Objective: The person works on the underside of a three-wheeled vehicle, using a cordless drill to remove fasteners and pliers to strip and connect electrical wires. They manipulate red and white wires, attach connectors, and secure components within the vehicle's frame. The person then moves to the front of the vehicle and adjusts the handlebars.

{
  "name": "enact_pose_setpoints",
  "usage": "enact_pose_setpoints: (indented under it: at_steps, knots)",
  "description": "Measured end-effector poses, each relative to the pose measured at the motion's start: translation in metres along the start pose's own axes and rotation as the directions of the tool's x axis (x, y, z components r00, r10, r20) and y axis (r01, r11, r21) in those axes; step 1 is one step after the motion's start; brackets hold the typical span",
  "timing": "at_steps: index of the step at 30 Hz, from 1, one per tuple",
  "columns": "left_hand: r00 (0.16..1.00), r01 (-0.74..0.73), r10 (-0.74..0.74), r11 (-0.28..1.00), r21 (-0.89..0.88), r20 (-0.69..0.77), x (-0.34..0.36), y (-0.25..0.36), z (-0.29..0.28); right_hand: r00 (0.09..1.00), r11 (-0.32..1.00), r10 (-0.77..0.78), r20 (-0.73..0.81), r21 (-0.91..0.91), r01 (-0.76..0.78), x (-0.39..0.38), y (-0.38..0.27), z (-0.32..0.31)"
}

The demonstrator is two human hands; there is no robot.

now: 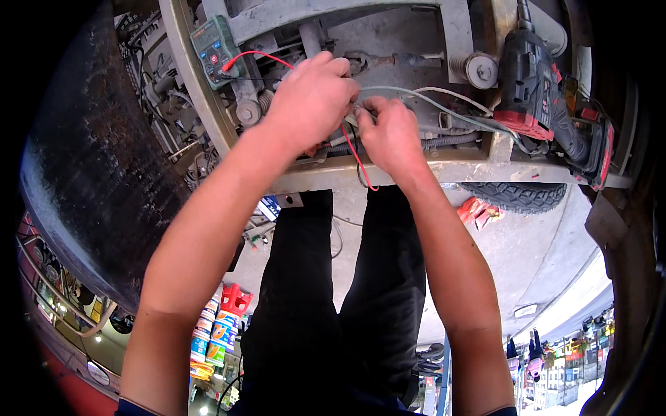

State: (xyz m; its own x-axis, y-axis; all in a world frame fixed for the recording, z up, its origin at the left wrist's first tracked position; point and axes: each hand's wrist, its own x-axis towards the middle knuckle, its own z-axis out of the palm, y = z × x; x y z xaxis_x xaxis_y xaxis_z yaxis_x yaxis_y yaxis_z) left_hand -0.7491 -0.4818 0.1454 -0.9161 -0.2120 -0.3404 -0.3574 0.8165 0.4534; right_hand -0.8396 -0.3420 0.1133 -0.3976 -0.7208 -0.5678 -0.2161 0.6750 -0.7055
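Observation:
My left hand (316,100) and my right hand (392,137) meet over the open vehicle frame, both with fingers closed in a pinch. The small piece between their fingertips is mostly hidden. From a green-and-grey multimeter (214,54) at upper left, a red test lead (260,54) runs behind my left hand, and a red lead (355,156) hangs in a loop below. A black lead (243,78) also leaves the meter toward my left hand. A grey-green wire (433,104) and a white wire (458,94) run from between my hands to the right.
A black-and-red cordless power tool (526,87) rests on the frame at right, with another battery tool (590,145) beside it. A metal frame rail (458,166) crosses in front of me. Beyond it are a tire (517,197) and orange cloth or plastic (479,210).

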Motion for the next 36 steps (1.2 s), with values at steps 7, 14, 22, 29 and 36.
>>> enact_pose_setpoints:
  at_steps: [7, 14, 22, 29, 36]
  knots:
    - [0.873, 0.476, -0.484, 0.873, -0.103, -0.064, -0.019, 0.042, 0.001, 1.0, 0.994, 0.025, -0.015, 0.108, -0.023, 0.001, 0.004, -0.001]
    - [0.585, 0.579, -0.752, 0.124, -0.806, 0.304, -0.019, 0.044, 0.034, 0.997, 0.999, 0.029, -0.069, 0.021, -0.027, -0.002, 0.008, 0.002]
    - [0.413, 0.406, -0.787, -0.292, -0.866, 0.459, -0.006, 0.057, 0.045, 0.985, 0.997, -0.072, -0.158, 0.011, 0.075, -0.009, 0.001, -0.003]
    - [0.507, 0.317, -0.761, -0.272, -0.909, 0.405, -0.016, 0.053, 0.069, 0.984, 0.982, -0.069, -0.162, -0.186, 0.038, -0.02, -0.005, -0.01]
    - [0.516, 0.361, -0.773, -0.193, -0.912, 0.368, -0.011, 0.041, 0.074, 0.984, 0.993, 0.015, -0.179, 0.116, 0.006, -0.102, -0.029, -0.053]
